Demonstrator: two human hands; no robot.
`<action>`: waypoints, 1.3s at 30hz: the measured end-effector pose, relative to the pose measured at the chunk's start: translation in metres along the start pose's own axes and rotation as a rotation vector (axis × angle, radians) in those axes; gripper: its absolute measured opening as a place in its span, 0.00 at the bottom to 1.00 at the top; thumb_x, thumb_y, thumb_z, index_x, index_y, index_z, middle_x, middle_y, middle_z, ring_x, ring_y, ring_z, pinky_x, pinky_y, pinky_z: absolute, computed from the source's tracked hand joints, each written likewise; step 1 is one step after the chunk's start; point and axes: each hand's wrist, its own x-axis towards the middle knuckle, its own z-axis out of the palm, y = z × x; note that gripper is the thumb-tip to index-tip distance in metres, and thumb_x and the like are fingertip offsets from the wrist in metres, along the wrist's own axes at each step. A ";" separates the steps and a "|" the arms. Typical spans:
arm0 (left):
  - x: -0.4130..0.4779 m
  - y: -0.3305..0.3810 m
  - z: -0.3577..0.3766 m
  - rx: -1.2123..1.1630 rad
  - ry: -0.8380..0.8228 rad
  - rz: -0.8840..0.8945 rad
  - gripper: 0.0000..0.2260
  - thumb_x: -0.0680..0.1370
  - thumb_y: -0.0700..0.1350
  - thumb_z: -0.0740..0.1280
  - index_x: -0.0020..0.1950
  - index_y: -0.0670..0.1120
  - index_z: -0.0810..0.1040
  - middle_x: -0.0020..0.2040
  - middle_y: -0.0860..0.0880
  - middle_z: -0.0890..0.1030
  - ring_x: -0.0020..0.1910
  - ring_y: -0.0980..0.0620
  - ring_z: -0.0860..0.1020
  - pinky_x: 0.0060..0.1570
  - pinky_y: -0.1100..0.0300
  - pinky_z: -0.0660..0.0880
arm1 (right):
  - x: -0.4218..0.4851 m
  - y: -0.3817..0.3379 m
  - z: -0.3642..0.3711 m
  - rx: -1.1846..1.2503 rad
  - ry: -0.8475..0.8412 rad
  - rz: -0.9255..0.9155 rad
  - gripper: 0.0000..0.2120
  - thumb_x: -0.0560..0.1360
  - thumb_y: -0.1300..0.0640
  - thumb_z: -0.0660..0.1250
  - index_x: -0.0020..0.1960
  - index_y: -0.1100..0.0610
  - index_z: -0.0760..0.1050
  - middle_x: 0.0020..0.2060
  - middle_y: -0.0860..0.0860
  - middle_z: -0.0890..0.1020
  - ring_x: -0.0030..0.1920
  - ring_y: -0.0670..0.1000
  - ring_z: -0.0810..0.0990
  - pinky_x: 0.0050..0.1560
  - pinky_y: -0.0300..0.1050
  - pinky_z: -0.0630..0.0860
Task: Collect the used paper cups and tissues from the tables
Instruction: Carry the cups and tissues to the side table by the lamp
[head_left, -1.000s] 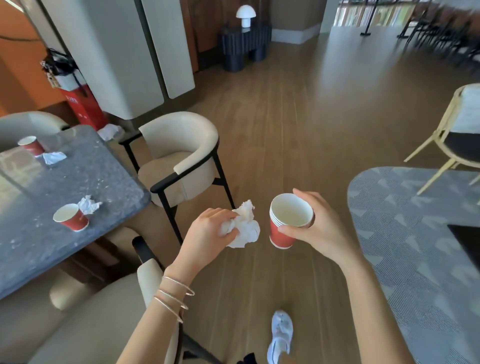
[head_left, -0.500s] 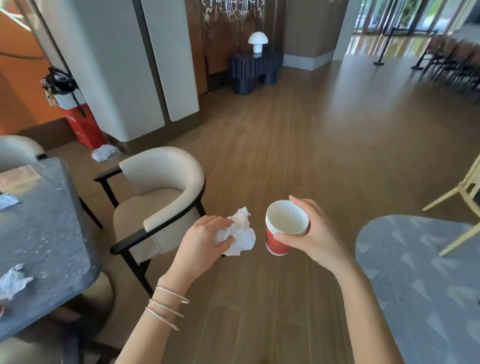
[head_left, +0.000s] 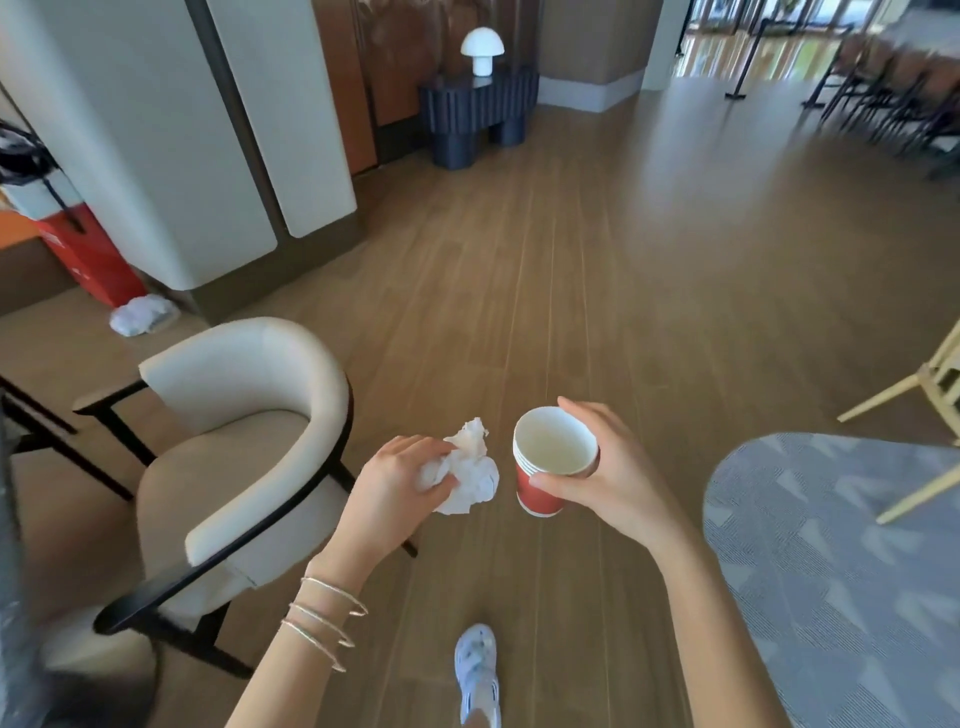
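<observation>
Paper cups (head_left: 554, 447), red outside and white inside, nested in a stack of several rims, are held upright and open end up in the right hand (head_left: 615, 480). Its thumb crosses the red wall on the near side and its fingers curl round the far side. Just to the left of the stack, not touching it, a wad of crumpled white tissues (head_left: 474, 475) is gripped in the left hand (head_left: 392, 486), whose fingers close over its near part; the far part sticks out. Three thin bracelets (head_left: 323, 621) circle the left wrist. Both hands are over a wooden floor (head_left: 571, 260), above a pale shoe (head_left: 477, 670). A cream armchair (head_left: 244, 395) on a black frame stands to the left, a grey patterned rug (head_left: 831, 571) lies to the right. Farther left, another white wad (head_left: 141, 314) lies on the floor against a red box (head_left: 88, 254). At the far wall, a white mushroom lamp (head_left: 482, 49) stands on a dark side table (head_left: 472, 114).
</observation>
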 end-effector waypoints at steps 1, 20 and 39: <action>0.020 -0.007 0.003 -0.002 0.004 0.003 0.12 0.70 0.40 0.73 0.52 0.44 0.80 0.46 0.53 0.80 0.46 0.51 0.76 0.44 0.60 0.72 | 0.020 0.003 -0.003 -0.001 0.007 0.004 0.40 0.63 0.50 0.77 0.70 0.48 0.63 0.62 0.39 0.66 0.60 0.38 0.66 0.50 0.25 0.63; 0.380 -0.081 0.072 0.020 0.014 0.043 0.11 0.69 0.41 0.73 0.51 0.47 0.80 0.43 0.57 0.79 0.42 0.52 0.74 0.41 0.60 0.71 | 0.377 0.079 -0.066 0.025 0.049 -0.013 0.40 0.62 0.48 0.77 0.69 0.47 0.64 0.62 0.38 0.68 0.59 0.35 0.68 0.52 0.30 0.66; 0.735 -0.099 0.201 0.014 0.100 -0.019 0.11 0.68 0.40 0.74 0.50 0.45 0.81 0.40 0.54 0.79 0.41 0.49 0.75 0.39 0.61 0.68 | 0.734 0.193 -0.204 0.005 -0.036 -0.054 0.40 0.62 0.49 0.76 0.70 0.47 0.63 0.61 0.37 0.67 0.57 0.28 0.65 0.50 0.25 0.65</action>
